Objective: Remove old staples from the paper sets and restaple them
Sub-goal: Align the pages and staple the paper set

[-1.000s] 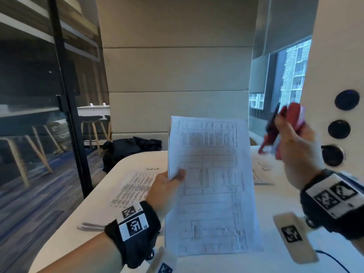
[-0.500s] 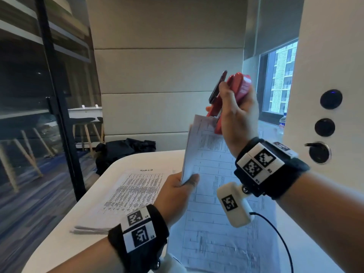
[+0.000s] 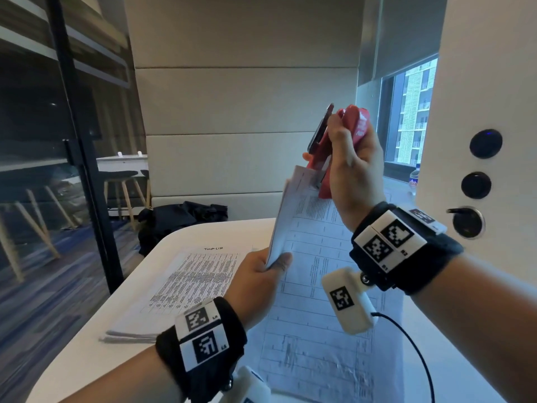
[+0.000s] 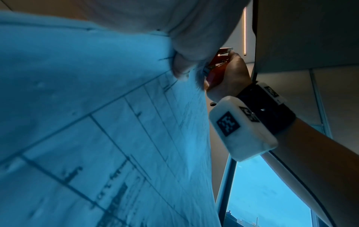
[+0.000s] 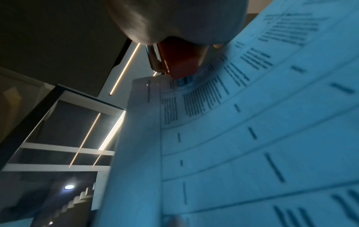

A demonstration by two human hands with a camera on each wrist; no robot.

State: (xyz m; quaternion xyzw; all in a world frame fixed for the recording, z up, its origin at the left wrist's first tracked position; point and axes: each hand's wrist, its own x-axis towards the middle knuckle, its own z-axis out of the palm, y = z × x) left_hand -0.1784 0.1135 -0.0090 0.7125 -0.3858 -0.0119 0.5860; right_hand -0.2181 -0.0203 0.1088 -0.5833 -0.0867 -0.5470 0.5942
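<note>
My left hand point(image 3: 261, 274) pinches the left edge of a printed paper set point(image 3: 313, 301) and holds it upright over the table. My right hand point(image 3: 348, 167) grips a red stapler point(image 3: 353, 126) whose mouth sits over the set's top left corner. The right wrist view shows the stapler point(image 5: 180, 61) nose on the paper set point(image 5: 242, 138) corner. From the left wrist view, the paper set point(image 4: 97, 122) fills the frame, with my right hand point(image 4: 229, 76) and the stapler point(image 4: 217, 66) at its upper edge.
A second stack of printed sheets point(image 3: 186, 286) lies on the white table point(image 3: 81, 362) to the left. A black bag point(image 3: 180, 219) sits beyond the table's far edge. A white wall with round dark fittings point(image 3: 485, 144) stands close on the right.
My right hand has swung the stapler from the right side over to the top corner of the held set. The left hand has turned the set edge-on and raised it slightly.
</note>
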